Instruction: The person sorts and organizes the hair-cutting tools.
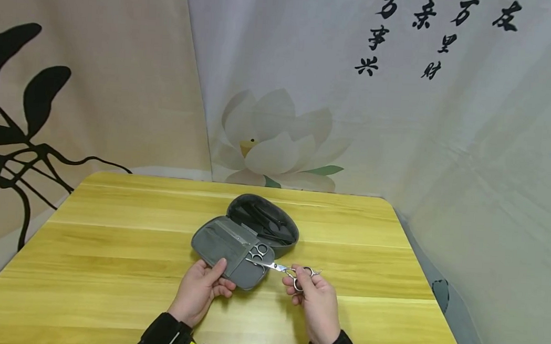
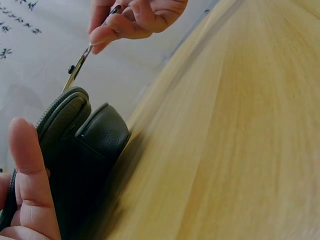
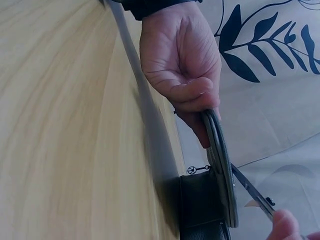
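Note:
A grey zippered case (image 1: pixel 214 236) lies opened, its lid folded toward the person. My left hand (image 1: pixel 198 289) grips the lid's near edge, thumb on the inner face and fingers beneath. In my right hand (image 1: pixel 317 298) a pair of silver scissors (image 1: pixel 279 267) is pinched by the finger loops, blades pointing left over the lid's pocket. Loops of another pair of scissors (image 1: pixel 261 249) stick out of that pocket. Seen in the left wrist view, the scissors (image 2: pixel 80 70) slant down behind the lid's rim. The right wrist view shows the lid's thin edge (image 3: pixel 220 165) in the left hand.
Dark slender items (image 1: pixel 265 219) lie in the deep half of the case. A yellow wooden table (image 1: pixel 110 246) carries it all. Behind hang a printed cloth with a lotus (image 1: pixel 282 135) and a beige one with black leaves (image 1: pixel 43 94).

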The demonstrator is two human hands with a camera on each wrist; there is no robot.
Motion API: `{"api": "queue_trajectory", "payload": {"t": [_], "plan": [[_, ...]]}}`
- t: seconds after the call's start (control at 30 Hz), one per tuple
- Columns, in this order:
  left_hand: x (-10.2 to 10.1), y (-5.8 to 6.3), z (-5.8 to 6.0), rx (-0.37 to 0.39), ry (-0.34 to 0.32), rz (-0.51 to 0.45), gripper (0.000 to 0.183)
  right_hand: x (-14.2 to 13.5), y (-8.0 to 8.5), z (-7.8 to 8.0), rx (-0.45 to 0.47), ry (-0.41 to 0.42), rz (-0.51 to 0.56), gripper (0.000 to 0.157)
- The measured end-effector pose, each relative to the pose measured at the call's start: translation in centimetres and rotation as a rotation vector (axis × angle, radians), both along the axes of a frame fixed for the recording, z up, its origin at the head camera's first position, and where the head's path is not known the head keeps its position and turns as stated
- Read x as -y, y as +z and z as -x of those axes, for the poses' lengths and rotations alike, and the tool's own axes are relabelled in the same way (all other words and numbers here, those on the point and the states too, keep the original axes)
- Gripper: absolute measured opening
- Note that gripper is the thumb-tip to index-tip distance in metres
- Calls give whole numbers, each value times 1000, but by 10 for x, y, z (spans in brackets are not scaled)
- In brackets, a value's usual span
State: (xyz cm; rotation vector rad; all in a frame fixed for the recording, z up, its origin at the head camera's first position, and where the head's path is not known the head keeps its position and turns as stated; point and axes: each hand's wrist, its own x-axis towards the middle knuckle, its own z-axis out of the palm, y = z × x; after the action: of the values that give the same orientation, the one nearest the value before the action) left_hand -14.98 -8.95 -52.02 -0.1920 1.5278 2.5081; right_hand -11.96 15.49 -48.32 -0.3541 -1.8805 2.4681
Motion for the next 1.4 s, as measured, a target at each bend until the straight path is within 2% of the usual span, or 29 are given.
{"api": "queue_trajectory", "payload": {"t": [0.27, 0.43, 0.6, 0.77, 0.87, 0.97, 1.1, 1.23, 1.4], "plan": [[-1, 1, -1, 7, 11, 14, 33, 7, -1, -4, 28, 60, -37, 36], [-3, -1, -1, -24, -3, 28, 36, 15, -8, -7, 62, 103, 69, 37], [-8, -4, -2, -48, -56, 52, 36, 20, -13, -11, 125, 228, 174, 36], [-10, -4, -3, -50, -37, 59, 29, 22, -11, -15, 149, 352, 120, 37], [-10, -3, -4, -45, -24, 57, 28, 21, -9, -15, 143, 345, 66, 37], [-10, -4, -4, -29, -18, 58, 28, 17, -8, -14, 118, 291, 31, 38], [-9, -6, -5, -17, -22, 66, 30, 12, -10, -11, 84, 265, 24, 40], [-7, -7, -5, -34, -39, 66, 30, 11, -12, -9, 84, 324, 45, 36], [-5, -4, -6, -66, -77, 87, 26, 10, -14, -8, 89, 399, 9, 36]]}}
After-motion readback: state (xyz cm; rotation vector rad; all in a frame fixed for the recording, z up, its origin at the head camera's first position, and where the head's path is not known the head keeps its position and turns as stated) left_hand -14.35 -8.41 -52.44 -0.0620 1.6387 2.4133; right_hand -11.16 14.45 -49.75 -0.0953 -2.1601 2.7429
